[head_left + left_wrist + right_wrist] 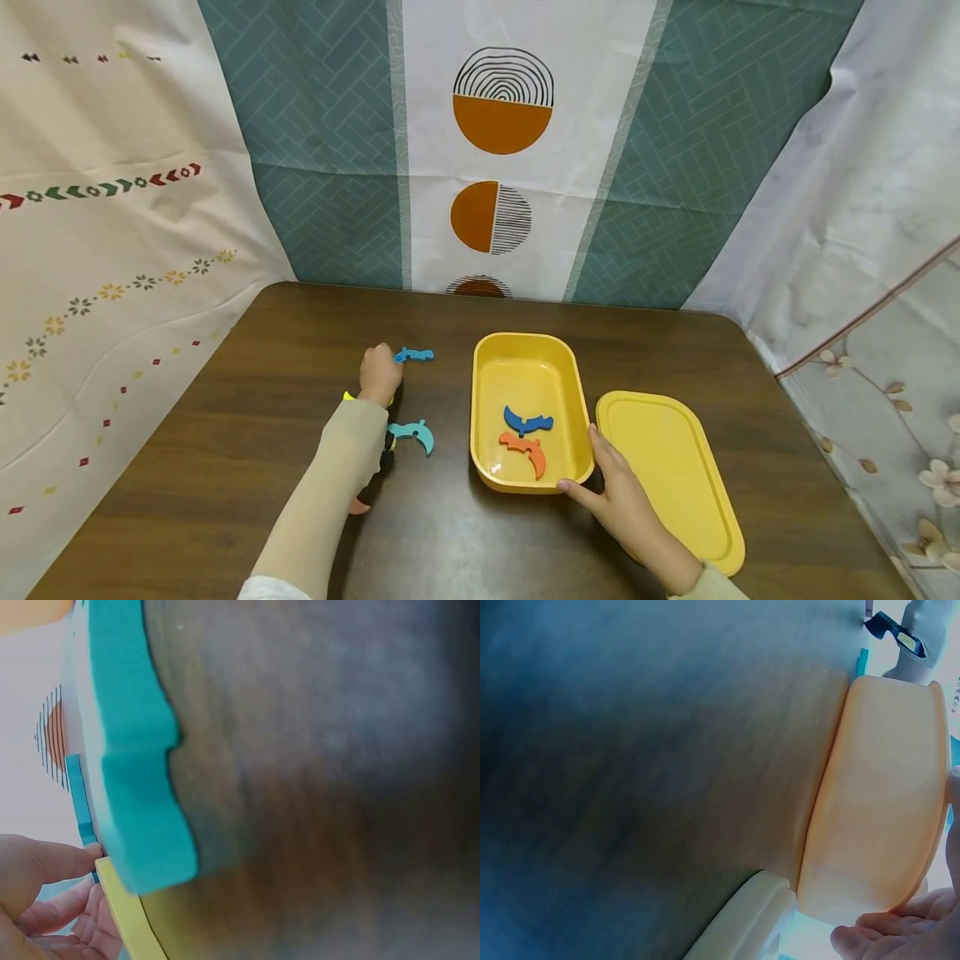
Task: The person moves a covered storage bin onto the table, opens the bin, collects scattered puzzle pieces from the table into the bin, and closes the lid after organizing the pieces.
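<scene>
My left hand (380, 375) reaches to the far part of the table and pinches one end of a flat, notched blue piece (417, 355). Closer along the left forearm lie a turquoise curved piece (414, 432), a yellow piece (348, 397) mostly covered by the arm, and a pink piece (360, 507), partly hidden. My right hand (621, 492) grips the near right corner of a yellow box (486, 477), thumb at the near rim and fingers along the right wall. Inside the box lie a dark blue piece (529, 422) and an orange piece (525, 451).
A yellow lid (667, 467) lies flat on the brown wooden table (450, 550), right of the box and partly behind the right hand. Patterned curtains (330, 125) hang behind the table and on both sides.
</scene>
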The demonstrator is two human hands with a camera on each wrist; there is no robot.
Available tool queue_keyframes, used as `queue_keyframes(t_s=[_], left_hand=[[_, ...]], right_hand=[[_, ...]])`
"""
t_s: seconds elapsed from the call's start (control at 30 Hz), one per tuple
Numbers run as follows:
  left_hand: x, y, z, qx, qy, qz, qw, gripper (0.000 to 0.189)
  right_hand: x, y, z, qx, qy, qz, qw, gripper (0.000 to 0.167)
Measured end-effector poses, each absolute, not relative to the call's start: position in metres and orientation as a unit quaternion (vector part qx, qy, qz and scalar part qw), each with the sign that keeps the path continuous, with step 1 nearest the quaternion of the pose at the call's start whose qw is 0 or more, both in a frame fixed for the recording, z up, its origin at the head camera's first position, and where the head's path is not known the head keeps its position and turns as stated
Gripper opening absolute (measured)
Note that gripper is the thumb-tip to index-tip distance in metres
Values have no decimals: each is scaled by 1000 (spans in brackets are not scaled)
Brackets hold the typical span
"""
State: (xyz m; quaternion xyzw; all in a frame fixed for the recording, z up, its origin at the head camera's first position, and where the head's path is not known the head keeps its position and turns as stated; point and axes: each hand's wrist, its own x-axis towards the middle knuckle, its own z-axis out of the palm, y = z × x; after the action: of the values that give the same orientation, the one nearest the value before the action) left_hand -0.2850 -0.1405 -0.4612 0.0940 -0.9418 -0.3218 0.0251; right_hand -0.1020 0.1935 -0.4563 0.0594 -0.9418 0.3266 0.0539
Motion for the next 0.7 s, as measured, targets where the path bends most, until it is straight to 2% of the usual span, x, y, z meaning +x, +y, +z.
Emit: queue_keyframes(t_s=[0.3,0.57,0.7], left_hand=[[-283,-141,-458,103,-949,-299,1,26],[-281,-138,-452,92,-946,-308,-39,15],[-281,-132,-444,88,-942,-323,-39,10]], right_hand=[[-100,190,-454,54,-940,335,41,93],[-100,190,-455,52,-939,337,42,94],[-100,191,-455,50,-939,338,42,94]])
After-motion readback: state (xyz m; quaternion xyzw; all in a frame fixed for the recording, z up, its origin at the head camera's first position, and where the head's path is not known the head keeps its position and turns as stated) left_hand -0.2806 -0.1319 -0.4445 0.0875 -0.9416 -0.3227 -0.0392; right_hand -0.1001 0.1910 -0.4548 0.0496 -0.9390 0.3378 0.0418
